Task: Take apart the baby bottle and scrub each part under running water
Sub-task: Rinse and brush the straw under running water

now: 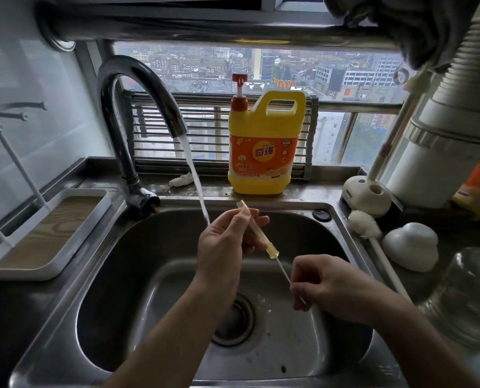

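Over the steel sink (pixel 121 275), my left hand (pixel 222 247) holds a yellowish translucent straw tube (pixel 257 231) of the baby bottle, tilted with its wider end down. A thin white straw brush (pixel 285 273) sticks out of that lower end. My right hand (pixel 325 287) pinches the brush's wire handle. Water (pixel 195 175) runs from the faucet (pixel 138 102) and lands on my left hand beside the tube. On the right counter lie a white bottle cap (pixel 410 249), an upturned clear bottle body (pixel 468 292) and a sponge bottle brush (pixel 364 224).
A yellow dish soap jug (pixel 264 147) stands on the ledge behind the sink. A white brush holder (pixel 366 196) sits at the right rear. A white drying tray (pixel 45 233) with rack rods is on the left. The drain (pixel 233 320) is below my hands.
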